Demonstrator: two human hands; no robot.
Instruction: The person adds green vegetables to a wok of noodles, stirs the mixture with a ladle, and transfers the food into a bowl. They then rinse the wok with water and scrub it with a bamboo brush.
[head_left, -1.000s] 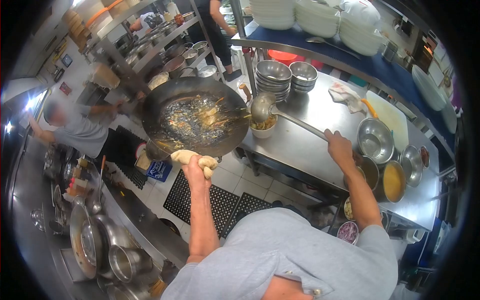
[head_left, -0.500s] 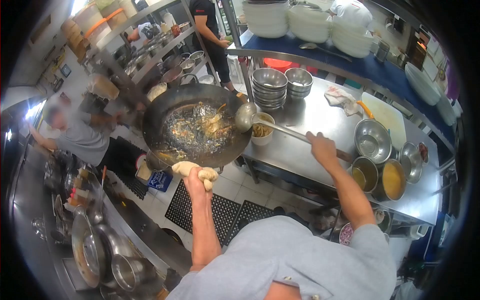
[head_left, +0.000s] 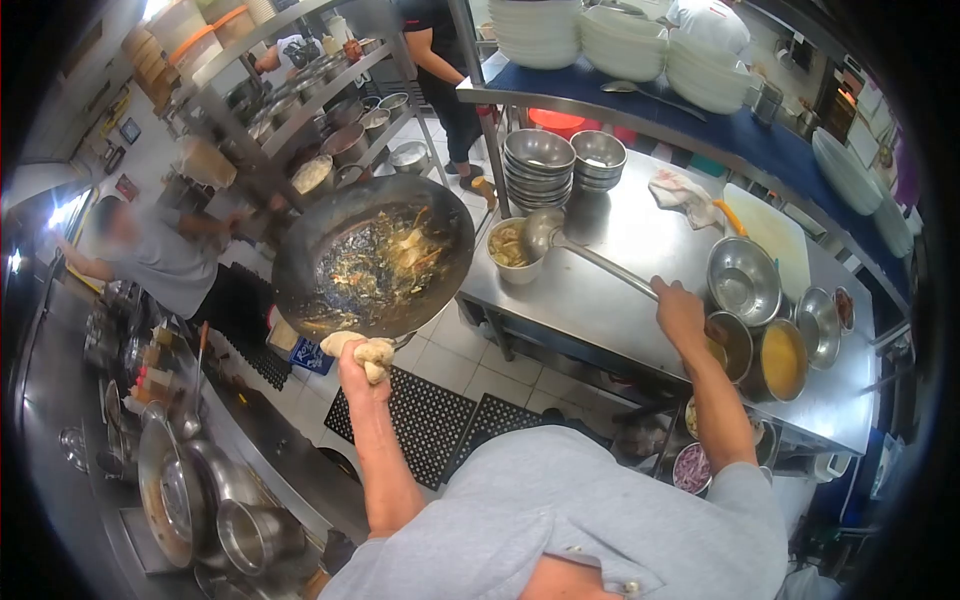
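Note:
A large dark wok (head_left: pixel 300 240) with food remains stuck inside hangs in front of me, left of the steel table. My left hand (head_left: pixel 358 372) is closed round a beige cloth (head_left: pixel 374 355) at the wok's near rim. My right hand (head_left: pixel 680 312) grips the handle of a long metal ladle (head_left: pixel 605 265) over the table. The ladle's bowl is at the right rim of a white tub (head_left: pixel 517 272) holding cooked food, at the table's left corner. Whether ladle and tub touch, I cannot tell.
Stacked metal bowls (head_left: pixel 540 150) stand behind the tub on the steel table (head_left: pixel 620 300). Pots and a colander (head_left: pixel 744 280) sit at its right. A co-worker (head_left: pixel 160 255) stands at the left, another person (head_left: pixel 440 80) beyond the wok. A plate shelf (head_left: pixel 600 90) overhangs the table.
The wok and my left hand have moved left, away from the table. My right hand and the ladle have shifted right, and the ladle's bowl has left the wok's rim.

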